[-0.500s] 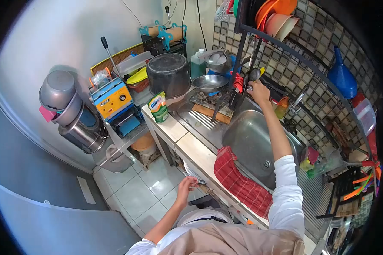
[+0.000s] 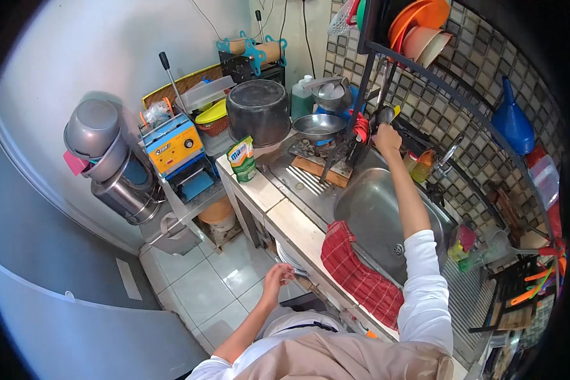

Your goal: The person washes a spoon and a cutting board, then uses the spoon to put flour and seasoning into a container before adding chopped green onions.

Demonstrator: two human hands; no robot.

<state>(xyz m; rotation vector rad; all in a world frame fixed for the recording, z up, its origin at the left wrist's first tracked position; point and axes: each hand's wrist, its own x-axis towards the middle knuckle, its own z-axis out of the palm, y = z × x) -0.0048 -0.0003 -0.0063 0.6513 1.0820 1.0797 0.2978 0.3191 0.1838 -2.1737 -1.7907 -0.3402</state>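
Observation:
At the utensil holder behind the sink, my right hand is closed at the handle of a dark metal ladle whose bowl points up. Red-handled utensils stand just left of it, and a yellow-tipped one shows behind. My left hand hangs low in front of the counter edge, fingers curled together. A slim silvery thing shows at its fingertips; I cannot tell what it is.
Below my right arm lies the steel sink, with a red checked cloth over its front edge. A metal bowl, a large dark pot and a green-and-white pouch stand left. A faucet is right.
The view has shifted slightly, so the surroundings sit a little farther right. My right hand stays at the utensils and my left hand keeps its curled pose.

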